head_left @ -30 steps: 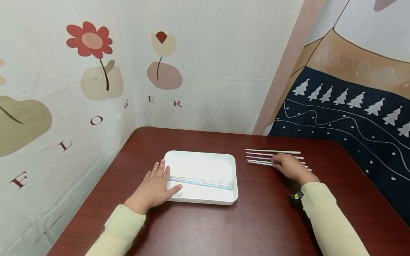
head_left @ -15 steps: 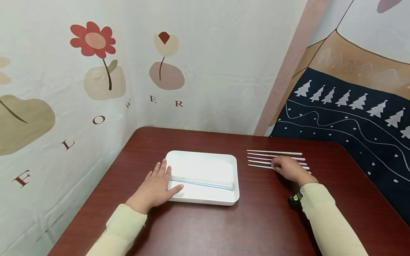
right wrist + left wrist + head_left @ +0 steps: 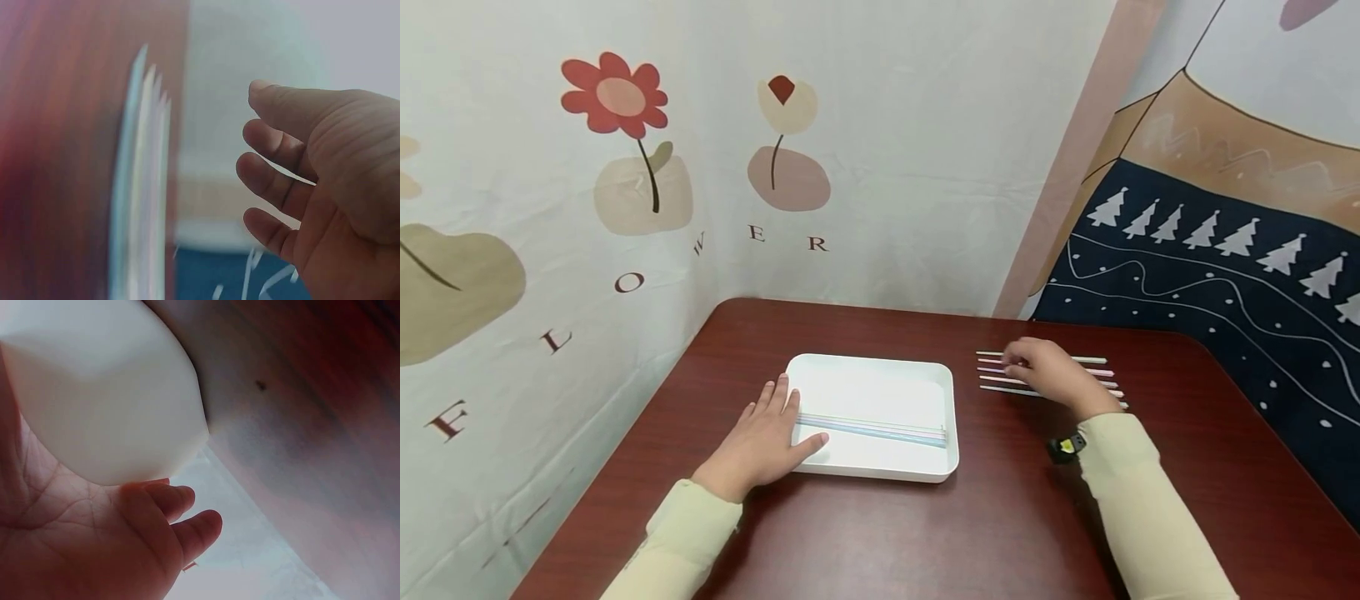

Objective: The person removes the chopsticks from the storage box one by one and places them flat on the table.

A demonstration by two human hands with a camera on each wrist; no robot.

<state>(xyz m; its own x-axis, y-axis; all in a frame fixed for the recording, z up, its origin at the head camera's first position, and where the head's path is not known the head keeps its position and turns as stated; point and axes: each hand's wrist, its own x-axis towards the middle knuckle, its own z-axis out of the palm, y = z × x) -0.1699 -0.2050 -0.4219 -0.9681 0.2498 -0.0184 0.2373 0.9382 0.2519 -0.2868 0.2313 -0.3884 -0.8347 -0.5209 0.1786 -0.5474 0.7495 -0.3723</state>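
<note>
Several thin pastel chopsticks lie side by side on the table, right of a white rectangular tray. My right hand hovers above them with loosely curled fingers, hiding their middles. In the right wrist view this right hand holds nothing, apart from the blurred chopsticks. My left hand lies spread over the tray's left edge, thumb reaching inside. In the left wrist view, its palm and fingers touch the tray's outer side. More chopsticks lie together inside the tray.
The dark red-brown table has rounded back corners. A pale curtain with flowers stands behind and to the left. A navy patterned cloth hangs at the right.
My right hand has let go of a chopstick, lifted and shifted left. The nearest two chopsticks, close together earlier, now lie spaced apart. My left hand stays on the tray.
</note>
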